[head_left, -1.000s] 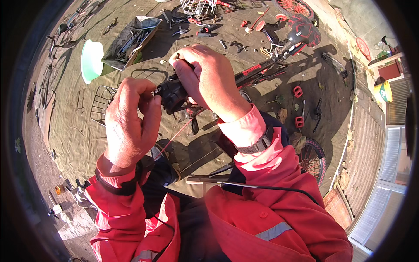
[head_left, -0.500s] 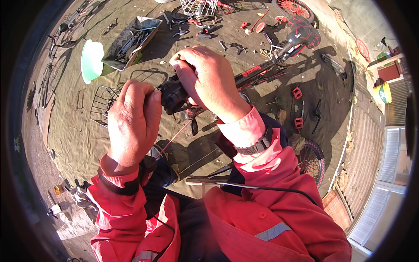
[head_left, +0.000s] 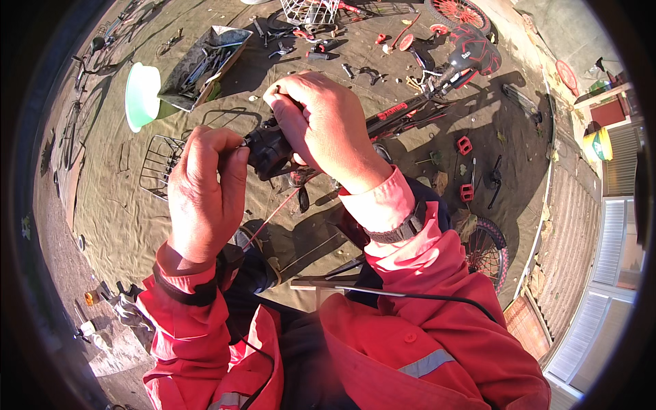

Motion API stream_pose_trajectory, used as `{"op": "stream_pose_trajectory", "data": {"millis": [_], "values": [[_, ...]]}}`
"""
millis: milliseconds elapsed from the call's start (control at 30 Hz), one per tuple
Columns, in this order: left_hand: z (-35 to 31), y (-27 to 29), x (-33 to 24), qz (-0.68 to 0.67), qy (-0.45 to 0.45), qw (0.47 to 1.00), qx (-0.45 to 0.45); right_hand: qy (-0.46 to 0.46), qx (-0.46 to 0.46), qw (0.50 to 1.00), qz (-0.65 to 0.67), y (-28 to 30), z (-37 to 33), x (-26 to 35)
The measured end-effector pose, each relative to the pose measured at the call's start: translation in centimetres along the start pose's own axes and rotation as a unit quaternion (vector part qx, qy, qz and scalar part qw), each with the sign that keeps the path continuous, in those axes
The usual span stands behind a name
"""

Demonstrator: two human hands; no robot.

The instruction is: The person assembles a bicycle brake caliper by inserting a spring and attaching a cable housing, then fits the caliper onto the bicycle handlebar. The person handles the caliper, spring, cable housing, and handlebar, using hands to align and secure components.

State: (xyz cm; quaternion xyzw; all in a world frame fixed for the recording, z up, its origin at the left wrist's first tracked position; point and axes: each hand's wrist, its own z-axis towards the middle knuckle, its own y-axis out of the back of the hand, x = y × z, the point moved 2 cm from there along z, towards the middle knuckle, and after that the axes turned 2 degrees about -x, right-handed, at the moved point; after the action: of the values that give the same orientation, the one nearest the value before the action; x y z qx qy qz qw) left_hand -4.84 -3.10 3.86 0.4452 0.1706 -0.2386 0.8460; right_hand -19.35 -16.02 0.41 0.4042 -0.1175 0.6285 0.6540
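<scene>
Black bulky part (head_left: pixel 268 152) is a bit left of and above the middle of the frame, held up over the ground sheet (head_left: pixel 113 212). Looks like a bike component, can't pin the type from my end. I have the right hand (head_left: pixel 326 126) closed around it from its right side, thumb and curled fingers gripping. The left hand (head_left: pixel 203 195) comes in from the other side: fingers bent, thumb and index tips together at the part's left edge, by a small shiny bit. Can't tell from here if they pinch it or just touch.

Behind the right hand, a red-and-black bike (head_left: pixel 396 109) runs toward the upper right, up to its saddle (head_left: pixel 475 55). Dark wire rack (head_left: pixel 156 167) sits just left of the left hand. Pale green basin (head_left: pixel 140 96) is upper left, right beside a tray (head_left: pixel 229 61) full of tools (head_left: pixel 199 72). White wire basket (head_left: pixel 311 9) at the top edge, loose bits scattered below it. Right of centre: two red pedals (head_left: pixel 465 145), one above the other, with a dark crank arm (head_left: pixel 495 179) near them. Spoked wheel (head_left: pixel 486 249) lower right. Yellow bucket (head_left: pixel 599 145) far right.
</scene>
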Motion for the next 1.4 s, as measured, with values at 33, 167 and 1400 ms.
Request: {"op": "stream_pose_trajectory", "data": {"millis": [33,167,1400], "values": [[-0.04,-0.02,0.03,0.007,-0.001,1.0,-0.002,0.004,-0.004,1.0,0.003,-0.02,-0.01,-0.03],[0.0,-0.11,0.17,0.032,-0.014,0.999,0.002,0.012,-0.013,1.0,0.006,-0.19,-0.01,-0.15],[0.27,0.02,-0.29,0.027,-0.014,1.0,-0.003,-0.004,-0.003,1.0,0.0,0.04,0.08,0.19]]}}
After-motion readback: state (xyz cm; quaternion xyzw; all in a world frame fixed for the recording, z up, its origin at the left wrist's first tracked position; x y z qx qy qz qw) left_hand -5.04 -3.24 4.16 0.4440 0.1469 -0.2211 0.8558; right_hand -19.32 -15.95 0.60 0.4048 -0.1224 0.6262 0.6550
